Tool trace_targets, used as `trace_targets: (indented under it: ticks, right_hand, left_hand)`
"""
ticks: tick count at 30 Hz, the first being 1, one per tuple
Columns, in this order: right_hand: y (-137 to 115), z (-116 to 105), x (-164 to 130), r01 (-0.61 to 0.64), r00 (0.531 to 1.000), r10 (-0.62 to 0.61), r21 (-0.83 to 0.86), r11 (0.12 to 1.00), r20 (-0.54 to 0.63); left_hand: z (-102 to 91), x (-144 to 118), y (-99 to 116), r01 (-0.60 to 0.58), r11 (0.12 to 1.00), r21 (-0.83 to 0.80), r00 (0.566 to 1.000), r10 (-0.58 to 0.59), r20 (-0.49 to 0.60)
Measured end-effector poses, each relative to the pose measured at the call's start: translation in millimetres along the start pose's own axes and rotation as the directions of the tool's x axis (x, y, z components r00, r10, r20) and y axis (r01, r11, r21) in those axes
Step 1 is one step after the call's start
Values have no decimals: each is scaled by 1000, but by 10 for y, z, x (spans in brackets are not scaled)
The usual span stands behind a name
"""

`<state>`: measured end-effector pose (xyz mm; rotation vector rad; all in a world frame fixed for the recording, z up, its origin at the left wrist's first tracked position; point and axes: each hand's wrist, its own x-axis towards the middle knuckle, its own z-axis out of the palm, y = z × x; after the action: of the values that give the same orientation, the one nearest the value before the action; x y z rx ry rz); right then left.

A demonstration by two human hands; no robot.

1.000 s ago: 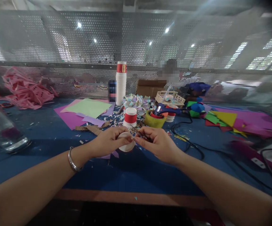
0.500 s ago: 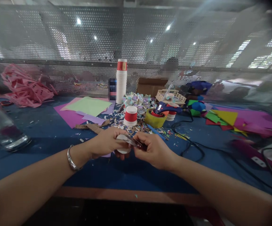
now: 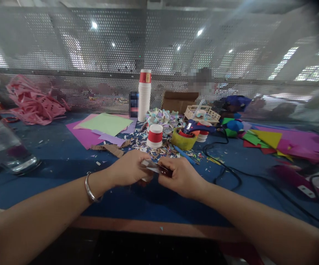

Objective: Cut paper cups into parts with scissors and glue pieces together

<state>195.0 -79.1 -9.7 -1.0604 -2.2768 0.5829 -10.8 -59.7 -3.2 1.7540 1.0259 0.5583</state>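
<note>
Above the front of the blue table, my left hand (image 3: 130, 167) is closed around a white piece (image 3: 147, 177), mostly hidden by the fingers. Closed on the dark, shiny handle of a small knife (image 3: 165, 170) is my right hand (image 3: 181, 178). Its pale blade (image 3: 151, 165) points left and meets the left hand's fingers and the white piece; the exact contact is hidden. Just beyond the hands, a red and white paper cup (image 3: 154, 136) stands upside down among paper scraps (image 3: 166, 151).
Behind stand a tall stack of paper cups (image 3: 144, 97), a cardboard box (image 3: 179, 101) and a yellow tape roll (image 3: 185, 140) with a blue glue gun (image 3: 200, 127) across it. Coloured sheets (image 3: 107, 124) and a glass of water (image 3: 13, 151) lie left. A black cable (image 3: 228, 169) loops right.
The white piece, shown as a round face before, has turned and is now largely covered by my left fingers. The blade shows its flat side more. The view has shifted slightly.
</note>
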Motion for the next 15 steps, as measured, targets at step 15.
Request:
trace_targets:
  ticks: [15]
  right_hand:
    - [162, -247, 40, -150, 961, 182, 159, 976, -207]
  left_hand:
    - [-132, 50, 100, -92, 882, -462, 986, 15, -167]
